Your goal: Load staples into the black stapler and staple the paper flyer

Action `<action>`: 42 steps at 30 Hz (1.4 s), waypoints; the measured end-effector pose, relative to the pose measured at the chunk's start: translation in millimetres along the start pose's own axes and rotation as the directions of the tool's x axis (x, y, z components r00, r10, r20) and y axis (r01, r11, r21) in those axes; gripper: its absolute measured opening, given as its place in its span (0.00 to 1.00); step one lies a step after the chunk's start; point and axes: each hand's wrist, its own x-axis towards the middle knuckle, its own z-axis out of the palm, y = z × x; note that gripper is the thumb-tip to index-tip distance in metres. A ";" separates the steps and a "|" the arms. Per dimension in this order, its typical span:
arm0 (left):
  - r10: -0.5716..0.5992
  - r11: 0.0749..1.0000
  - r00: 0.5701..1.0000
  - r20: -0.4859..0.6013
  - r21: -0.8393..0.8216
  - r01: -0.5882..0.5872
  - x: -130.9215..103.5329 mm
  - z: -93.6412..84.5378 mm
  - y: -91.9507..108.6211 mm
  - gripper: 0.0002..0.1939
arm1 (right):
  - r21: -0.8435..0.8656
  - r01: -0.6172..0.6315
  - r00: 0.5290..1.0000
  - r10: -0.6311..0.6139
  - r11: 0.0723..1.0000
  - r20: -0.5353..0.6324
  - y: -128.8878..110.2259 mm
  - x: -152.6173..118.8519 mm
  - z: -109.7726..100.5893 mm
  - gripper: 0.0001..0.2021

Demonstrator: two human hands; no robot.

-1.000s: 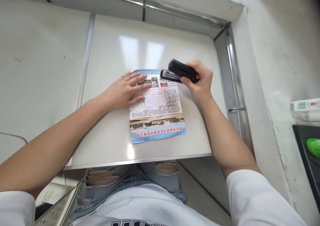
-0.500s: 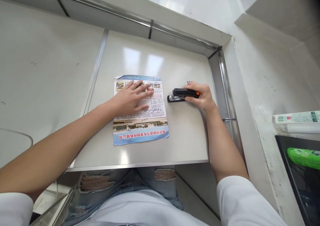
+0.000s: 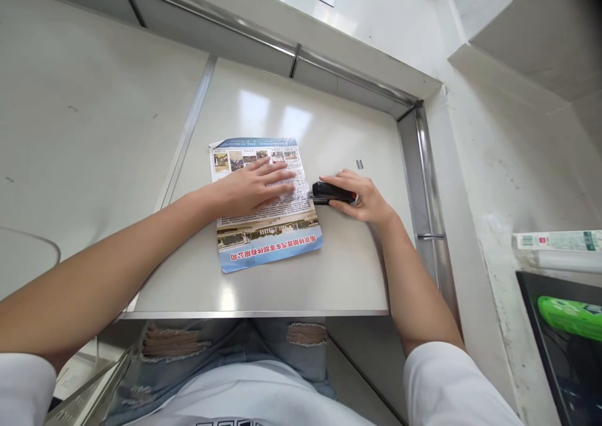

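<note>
A printed paper leaflet (image 3: 270, 241) with photos, text and a blue band lies slightly turned on the pale table. Flat on its upper part rests my left hand (image 3: 256, 186), fingers spread. My right hand (image 3: 360, 199) is wrapped around a black stapler (image 3: 332, 192), whose front end meets the leaflet's right edge. Whether the paper sits inside the stapler's jaw I cannot tell. Just beyond my right hand, a small strip of staples (image 3: 360, 164) lies on the table.
Metal-trimmed walls (image 3: 427, 194) border the table (image 3: 282, 294) at the back and right. On a ledge at far right are a green-and-white box (image 3: 557, 241) and a green packet (image 3: 571, 316) in a dark tray. A cable (image 3: 42, 234) curves at left.
My right hand has moved left with the stapler, bringing its front end to the leaflet's edge. The leaflet has turned a little under my left hand. The staple strip is now uncovered.
</note>
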 end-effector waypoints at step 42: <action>0.165 0.986 0.976 0.140 0.011 -0.168 -1.9 -0.9 7.8 0.32 | -0.177 0.013 0.999 -0.006 0.984 0.040 -37.8 9.0 5.2 0.25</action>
